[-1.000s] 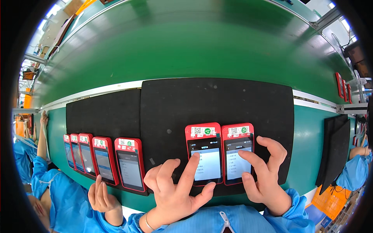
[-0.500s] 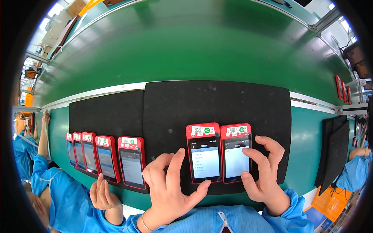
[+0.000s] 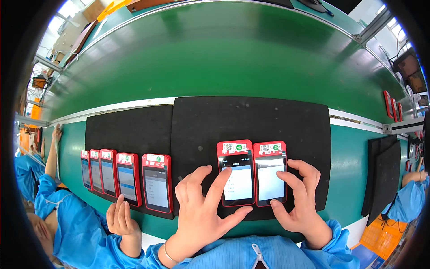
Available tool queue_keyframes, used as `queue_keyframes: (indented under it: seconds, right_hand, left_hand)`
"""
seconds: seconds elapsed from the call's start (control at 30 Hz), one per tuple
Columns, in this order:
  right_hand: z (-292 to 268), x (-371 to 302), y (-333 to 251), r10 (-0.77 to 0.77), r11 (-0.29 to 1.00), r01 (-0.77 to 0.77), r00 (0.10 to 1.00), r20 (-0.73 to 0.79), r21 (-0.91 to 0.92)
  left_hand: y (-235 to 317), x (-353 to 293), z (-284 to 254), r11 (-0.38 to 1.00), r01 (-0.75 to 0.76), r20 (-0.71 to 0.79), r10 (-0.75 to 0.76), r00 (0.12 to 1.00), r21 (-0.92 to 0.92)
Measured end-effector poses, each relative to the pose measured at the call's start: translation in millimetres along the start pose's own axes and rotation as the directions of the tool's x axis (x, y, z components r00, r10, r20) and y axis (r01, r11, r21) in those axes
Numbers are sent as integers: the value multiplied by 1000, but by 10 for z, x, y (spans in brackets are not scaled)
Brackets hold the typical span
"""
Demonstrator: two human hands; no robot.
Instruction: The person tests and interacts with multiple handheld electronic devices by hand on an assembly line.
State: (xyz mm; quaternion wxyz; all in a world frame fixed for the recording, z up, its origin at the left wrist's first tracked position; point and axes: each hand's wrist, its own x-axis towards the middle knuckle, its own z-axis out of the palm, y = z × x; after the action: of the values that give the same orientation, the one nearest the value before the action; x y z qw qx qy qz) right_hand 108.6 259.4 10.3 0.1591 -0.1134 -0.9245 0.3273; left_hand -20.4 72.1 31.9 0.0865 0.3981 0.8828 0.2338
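Note:
Two red handheld touchscreen terminals lie side by side, screens up and lit, on a black mat (image 3: pixel 251 121). My left hand (image 3: pixel 199 204) is open, its index fingertip over the upper left of the screen of the left terminal (image 3: pixel 238 186). Its thumb stretches along that terminal's lower edge. At the right terminal (image 3: pixel 268 184), my right hand (image 3: pixel 302 201) is also open. Its index finger reaches over the screen's right side, its thumb is at the lower edge, and another finger is beside the upper right edge. Neither hand lifts anything.
More red terminals (image 3: pixel 156 188) stand in a row to the left, several of them overlapping. A co-worker's hand (image 3: pixel 122 219) is near that row. Black sheets (image 3: pixel 380 179) lie at the right, and more red devices (image 3: pixel 389 104) at the far right. Behind the mat runs a green surface (image 3: pixel 215 54).
My left hand has moved its index finger from left of the left terminal onto its screen. My right hand stays at the right terminal. The view has shifted slightly.

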Motion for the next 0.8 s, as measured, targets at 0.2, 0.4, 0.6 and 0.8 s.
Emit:
queue_keyframes:
  seconds: [0.2, 0.4, 0.6, 0.8]
  right_hand:
    - [-21, 8, -8, -5, 1000, 5, 1000, 11, 0]
    - [-126, 68, 32, 27, 990, -37, 997, 76, 134]
    - [-289, 266, 70, -24, 983, -9, 983, 183, 181]
    - [-219, 252, 111, -93, 986, 59, 969, 228, 154]
  left_hand:
    - [6, 2, -49, 1000, 16, 9, -16, 1000, 16]
    - [-38, 23, -206, 999, 36, -16, -37, 999, -34]
    - [-15, 156, -289, 1000, 24, 65, -23, 998, -20]
    - [-6, 109, -251, 995, -23, 126, 35, 991, -96]
